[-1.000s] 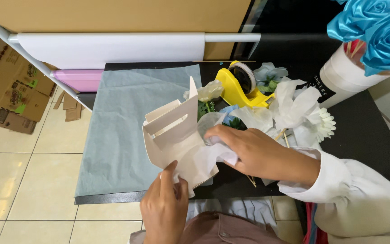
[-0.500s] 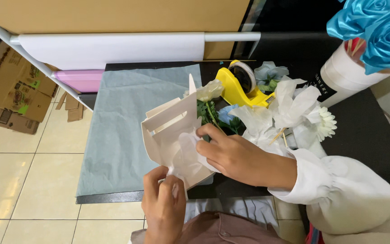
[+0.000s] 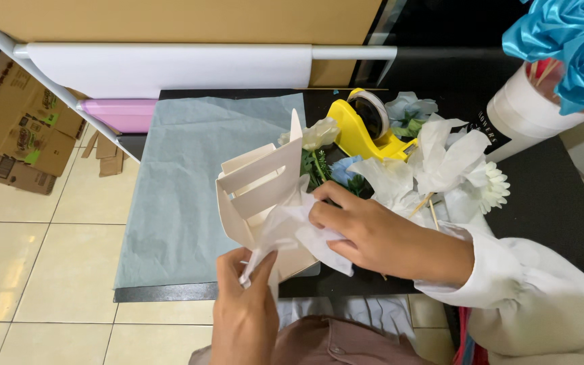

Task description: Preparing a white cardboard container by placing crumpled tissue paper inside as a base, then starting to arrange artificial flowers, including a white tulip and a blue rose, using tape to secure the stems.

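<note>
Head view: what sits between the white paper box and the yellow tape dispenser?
A cream artificial flower with green stem lies between the white paper box and the yellow tape dispenser, in the head view.

A yellow tape dispenser [image 3: 363, 128] sits far on the table; blue fabric roses [image 3: 566, 47] far right; cardboard boxes [image 3: 11, 132] left.

A cream cardboard box [image 3: 255, 192] with slotted sides tilts on its edge over the near part of the black tabletop [image 3: 549, 203]. Crumpled white tissue paper [image 3: 292, 233] bunches against its open lower corner, one twisted tail hanging down.
</note>
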